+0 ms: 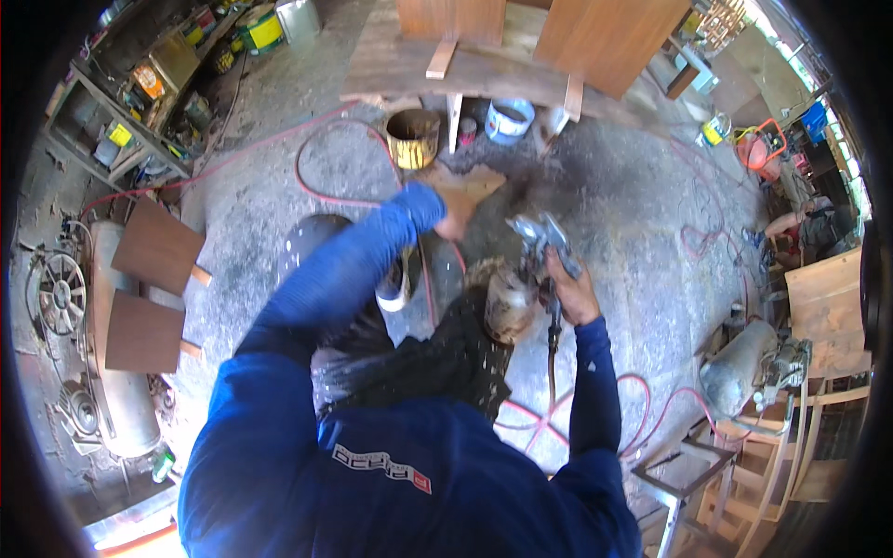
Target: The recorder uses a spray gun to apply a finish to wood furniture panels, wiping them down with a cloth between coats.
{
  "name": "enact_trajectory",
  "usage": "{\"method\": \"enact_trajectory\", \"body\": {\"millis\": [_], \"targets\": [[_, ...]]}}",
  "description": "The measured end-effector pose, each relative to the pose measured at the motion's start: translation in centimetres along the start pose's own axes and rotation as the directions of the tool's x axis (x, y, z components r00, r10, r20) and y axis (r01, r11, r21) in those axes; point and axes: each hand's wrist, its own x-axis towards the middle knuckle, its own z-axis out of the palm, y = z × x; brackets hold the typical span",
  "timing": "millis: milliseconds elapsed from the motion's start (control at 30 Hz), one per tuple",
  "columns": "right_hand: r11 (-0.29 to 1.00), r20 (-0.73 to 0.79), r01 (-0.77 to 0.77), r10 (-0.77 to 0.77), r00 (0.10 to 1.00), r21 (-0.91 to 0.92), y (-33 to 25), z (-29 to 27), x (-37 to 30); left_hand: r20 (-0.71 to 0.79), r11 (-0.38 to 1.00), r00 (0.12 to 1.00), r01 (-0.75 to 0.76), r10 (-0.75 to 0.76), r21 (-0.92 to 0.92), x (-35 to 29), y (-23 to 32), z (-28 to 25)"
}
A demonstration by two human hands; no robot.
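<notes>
Near the centre of the frame, the right hand (pixel 575 290) is closed around the grip of a spray gun (pixel 539 244), its cup (pixel 510 305) hanging just left. The left hand (pixel 456 221), nearer, reaches up to a brown wooden piece (pixel 474 186) up and left of the gun's nozzle; its grasp is unclear.
</notes>
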Motion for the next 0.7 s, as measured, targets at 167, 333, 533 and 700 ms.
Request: {"method": "enact_trajectory", "body": {"millis": [167, 333, 533, 700], "targets": [[0.982, 0.075, 0.016, -0.002, 0.997, -0.19, -2.5, 4.3, -5.0, 0.134, 0.986, 0.978, 0.166, -0.162, -0.022, -0.9, -6.8, -5.4], [0.934, -0.188, 0.056, -0.13, 0.973, -0.354, -4.2, 6.0, -9.8, -0.403, 0.961, 0.875, 0.212, -0.268, -0.177, 10.2, -11.5, 3.8], [0.691, -0.453, 0.009, -0.484, 0.749, -0.723, -5.9, 8.5, -13.2, -0.136, 0.951, 0.985, 0.065, -0.11, -0.301, 24.5, 3.1, 30.4], [0.647, -0.5, -0.139, -0.416, 0.76, -0.75, -8.5, 11.0, -9.4, -0.057, 0.984, 0.988, -0.152, 0.147, -0.096, 25.2, 6.7, 33.1]]}}
